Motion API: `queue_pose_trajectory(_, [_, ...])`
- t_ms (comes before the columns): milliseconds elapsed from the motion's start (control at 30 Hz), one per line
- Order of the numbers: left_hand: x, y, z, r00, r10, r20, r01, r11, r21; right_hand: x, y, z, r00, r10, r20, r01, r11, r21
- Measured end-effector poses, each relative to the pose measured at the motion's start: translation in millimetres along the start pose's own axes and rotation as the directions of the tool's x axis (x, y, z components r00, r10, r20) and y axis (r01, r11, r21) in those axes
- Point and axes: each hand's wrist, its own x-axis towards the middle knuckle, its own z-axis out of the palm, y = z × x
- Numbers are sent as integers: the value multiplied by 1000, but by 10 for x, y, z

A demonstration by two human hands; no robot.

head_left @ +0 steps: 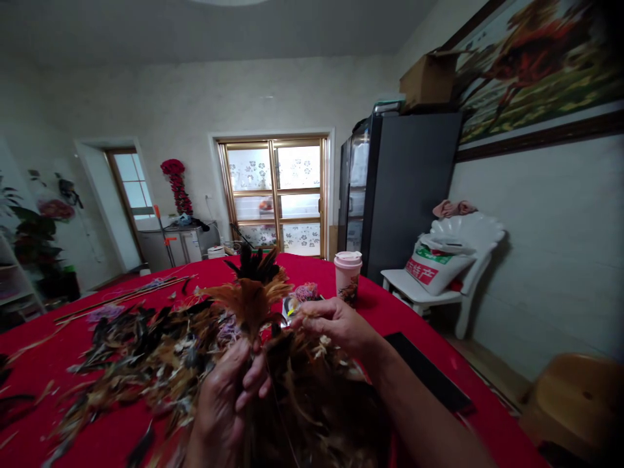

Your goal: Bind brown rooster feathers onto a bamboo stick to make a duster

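Note:
Upright in my left hand (225,387) is a bundle of feathers (252,300), orange-brown below with black tips rising above. The fingers are wrapped round its lower end. My right hand (338,323) is closed in a pinch just right of the bundle, apart from it. What lies between its fingertips is too small to name. Beneath both hands is a dark brown heap of feathers (316,406). Loose brown, black and grey feathers (151,357) are scattered to the left. A tangle of pinkish string (307,292) lies behind my right hand.
A red cloth (375,299) covers the round table. On it stand a lidded pink cup (348,276), a flat black board (429,370) at the right and thin sticks (117,299) at the left. A white chair (468,260) holding a sack (433,263) is beyond.

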Motion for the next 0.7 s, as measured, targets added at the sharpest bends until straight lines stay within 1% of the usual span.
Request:
queue_pose_trajectory(67, [1, -26, 2, 1000, -8, 22, 8, 1000, -4, 6, 2, 17, 1000, -15, -11, 14, 1000, -27])
queue_pose_trajectory(133, [-2, -45, 2, 999, -17, 35, 18, 1000, -8, 17, 15, 47, 999, -7, -33, 7, 1000, -17])
queue_pose_trajectory(267, [-20, -47, 7, 999, -29, 16, 29, 1000, -6, 16, 15, 97, 994, 19, -108, -10, 996, 86])
queue_pose_trajectory(333, [-25, -25, 6, 1000, -24, 1, 24, 1000, -4, -15, -26, 67, 995, 33, -99, -24, 996, 85])
queue_pose_trajectory(367, [-23, -9, 4, 1000, -20, -2, 20, 1000, -7, -37, -54, 31, 998, 46, -46, -43, 997, 64])
queue_pose_trajectory(400, [-19, 9, 0, 1000, -16, -1, 16, 1000, -11, -63, -85, -19, 997, 67, 49, -68, 997, 23])
queue_pose_trajectory(433, [-13, 27, -5, 1000, -11, 5, 11, 1000, -15, -88, -115, -77, 979, 99, 181, -93, 995, -39])
queue_pose_trajectory(467, [-7, 45, -10, 1000, -8, 10, 8, 1000, -20, -111, -140, -137, 937, 145, 318, -111, 986, -122])
queue_pose_trajectory(500, [-1, 60, -15, 1000, -5, 14, 5, 1000, -24, -129, -159, -190, 882, 199, 428, -112, 969, -220])
queue_pose_trajectory(533, [4, 73, -20, 1000, -3, 15, 3, 1000, -27, -140, -168, -231, 839, 244, 487, -91, 944, -316])
queue_pose_trajectory(567, [8, 82, -26, 1000, 0, 10, 0, 1000, -28, -144, -168, -252, 830, 261, 493, -55, 917, -394])
queue_pose_trajectory(600, [9, 88, -31, 1000, 1, 4, 0, 1000, -24, -139, -159, -251, 855, 245, 457, -12, 890, -455])
queue_pose_trajectory(633, [10, 91, -39, 1000, 0, -3, 0, 1000, -17, -128, -141, -228, 895, 201, 399, 32, 862, -505])
queue_pose_trajectory(667, [10, 92, -48, 1000, 1, -11, -1, 1000, -11, -112, -117, -187, 930, 138, 342, 77, 834, -547])
queue_pose_trajectory(700, [10, 91, -59, 1000, 0, -15, 0, 1000, -7, -94, -87, -132, 951, 75, 299, 120, 804, -582])
